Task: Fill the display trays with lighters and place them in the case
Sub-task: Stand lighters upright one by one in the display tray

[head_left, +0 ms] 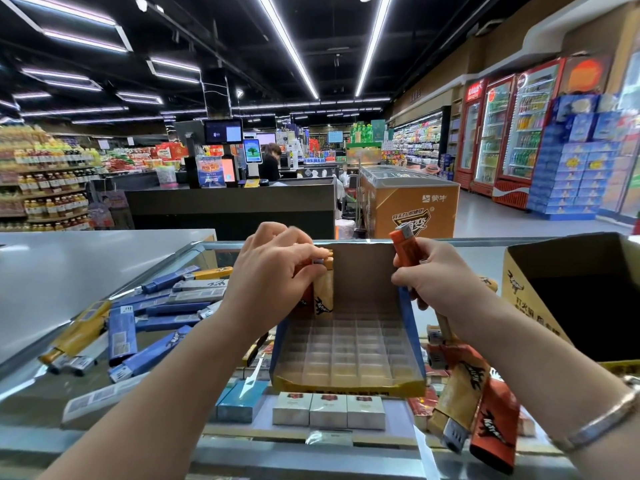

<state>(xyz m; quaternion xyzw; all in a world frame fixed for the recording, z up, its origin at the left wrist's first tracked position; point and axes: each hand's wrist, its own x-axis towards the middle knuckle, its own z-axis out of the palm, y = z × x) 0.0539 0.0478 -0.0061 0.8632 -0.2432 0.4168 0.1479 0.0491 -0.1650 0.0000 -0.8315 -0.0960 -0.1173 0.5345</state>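
Note:
A cardboard display tray (412, 317) with blue sides and a clear slotted insert stands on the glass case (173, 258). My left hand (273, 271) pinches the top of a tan lighter (323, 292) standing in the tray's back left corner, beside an orange one. My right hand (436, 277) grips an orange lighter (405, 249) upright over the tray's right wall, with a tan lighter sticking out below the palm. Several blue, grey and yellow lighters (166, 306) lie loose on the glass at the left. More tan and orange lighters (478, 396) lie at the right.
An open cardboard box (540, 261) with a dark inside stands at the far right on the case. Cigarette packs (329, 408) show under the glass. A white counter (69, 265) lies to the left. Behind are a checkout desk, a chest freezer and drink fridges.

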